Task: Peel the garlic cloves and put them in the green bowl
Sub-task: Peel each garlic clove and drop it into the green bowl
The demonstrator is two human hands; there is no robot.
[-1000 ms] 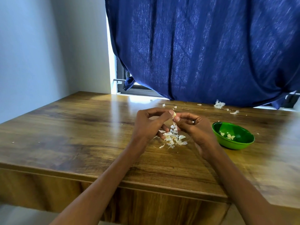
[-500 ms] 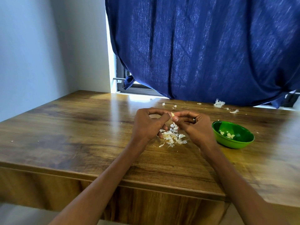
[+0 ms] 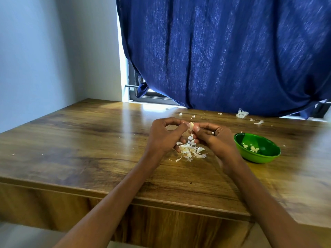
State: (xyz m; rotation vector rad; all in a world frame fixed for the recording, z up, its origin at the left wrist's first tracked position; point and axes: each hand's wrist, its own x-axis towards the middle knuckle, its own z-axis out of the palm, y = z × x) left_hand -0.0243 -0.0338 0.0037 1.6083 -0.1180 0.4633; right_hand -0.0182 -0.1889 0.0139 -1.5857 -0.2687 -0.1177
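**Garlic clove pinched between both hands above the peel pile**

The garlic clove (image 3: 191,125) is held in the air between the two hands, over the middle of the table (image 3: 89,149). The left hand (image 3: 163,136) pinches it from the left with thumb and forefinger, the remaining fingers curled under. The right hand (image 3: 214,138) pinches it from the right with its fingertips; a ring (image 3: 213,132) shows on one finger. The clove is pale and stands roughly upright between the fingertips; whether skin is still on it cannot be told.

Directly beneath the hands lies a pile of peels (image 3: 190,151) on the table top, white and papery, loosely heaped, with a few flakes spread just beside it.

The green bowl (image 3: 258,157) stands to the right of the right hand, near it but apart, towards the right edge of the table. Inside it lie a few peeled cloves (image 3: 251,148), pale against the green.

Along the far edge of the table, scattered peel scraps (image 3: 241,114) lie below a blue curtain (image 3: 223,51). Behind the curtain's left hem a dark window frame (image 3: 152,98) shows. A pale wall (image 3: 44,59) meets the table's far left corner.
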